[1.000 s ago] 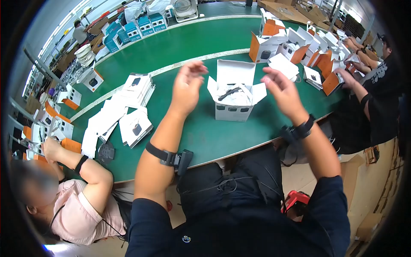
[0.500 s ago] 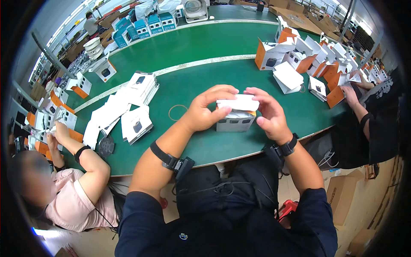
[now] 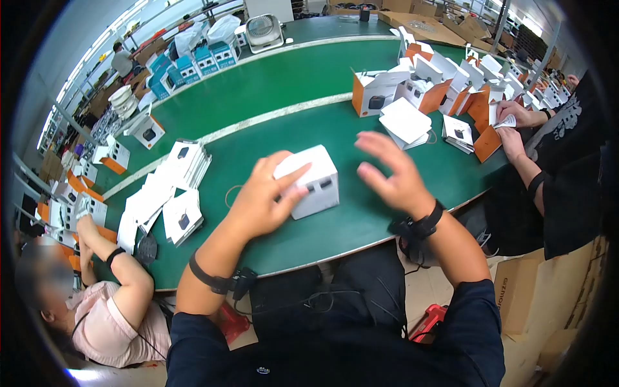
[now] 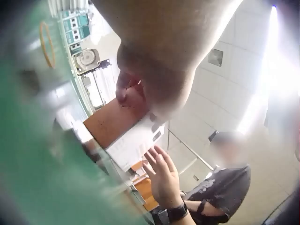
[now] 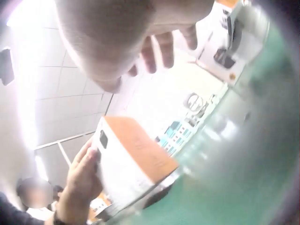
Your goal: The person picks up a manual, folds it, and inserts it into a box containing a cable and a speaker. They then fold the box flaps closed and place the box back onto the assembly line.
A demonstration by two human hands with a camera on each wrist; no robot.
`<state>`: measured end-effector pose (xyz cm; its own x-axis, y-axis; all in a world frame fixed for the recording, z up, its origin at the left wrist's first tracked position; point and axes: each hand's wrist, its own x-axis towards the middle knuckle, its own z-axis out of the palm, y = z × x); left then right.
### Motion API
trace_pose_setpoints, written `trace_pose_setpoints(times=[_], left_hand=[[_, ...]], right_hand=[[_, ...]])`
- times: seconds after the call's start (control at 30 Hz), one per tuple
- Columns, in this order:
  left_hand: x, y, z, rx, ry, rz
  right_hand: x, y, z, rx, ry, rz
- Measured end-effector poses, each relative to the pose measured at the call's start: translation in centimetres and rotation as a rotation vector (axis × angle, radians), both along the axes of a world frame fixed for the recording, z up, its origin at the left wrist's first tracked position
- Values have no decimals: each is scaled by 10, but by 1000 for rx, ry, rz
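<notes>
A white carton (image 3: pixel 320 197) with its top flaps folded down sits over the green table in front of me, turned at an angle. Small dark pictures mark its front, and an orange side (image 5: pixel 136 145) shows in the right wrist view. My left hand (image 3: pixel 258 201) grips the carton from the left, fingers over the top and thumb along the front. Apart from it on the right, my right hand (image 3: pixel 398 179) hovers with fingers spread and holds nothing.
Stacks of white leaflets (image 3: pixel 184 209) lie to the left, with a rubber band (image 3: pixel 231 195) beside the left forearm. More white papers (image 3: pixel 406 122) and opened orange-and-white boxes (image 3: pixel 374 97) stand at the right. People work on both sides along the green table (image 3: pixel 271 135).
The carton's upright flaps have been folded down over its contents. Both hands were on it half a second ago; now the right has come away, and the left has turned and shifted the carton leftward.
</notes>
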<state>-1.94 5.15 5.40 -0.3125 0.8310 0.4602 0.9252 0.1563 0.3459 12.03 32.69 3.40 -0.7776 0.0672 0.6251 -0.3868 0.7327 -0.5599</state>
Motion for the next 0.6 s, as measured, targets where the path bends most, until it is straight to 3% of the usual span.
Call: trace_pose_setpoints(times=[0.03, 0.1, 0.17, 0.2, 0.3, 0.37, 0.43, 0.47, 0.5, 0.53, 0.57, 0.6], left_hand=[[-14, 7, -1, 78, -75, 46], [-51, 28, 8, 250, -134, 72], [-93, 54, 21, 188, -77, 239], [-114, 68, 24, 157, -76, 305], [-171, 106, 31, 106, -194, 427], [-213, 123, 18, 5, -73, 524], [-246, 132, -3, 26, -98, 486], [-261, 138, -15, -92, 89, 530], [-269, 142, -20, -211, 275, 572], [-245, 152, -10, -166, 256, 635], [-228, 162, -11, -24, 353, 655], [-214, 175, -7, 96, 316, 542]], right_hand=[[-3, 18, 0, -31, 22, -203], [-8, 68, 3, 366, -17, -536], [-11, 103, -6, 373, -197, -644], [-13, 106, 2, 188, -414, -630], [-16, 111, -5, 185, -351, -631], [-18, 108, -2, 78, -383, -602], [-15, 95, 7, 61, -418, -626], [-20, 100, -12, 2, -313, -659], [-22, 100, -15, -20, -329, -663], [-24, 103, -21, -38, -274, -651], [-26, 106, -27, -56, -224, -636], [-24, 109, -26, -53, -230, -625]])
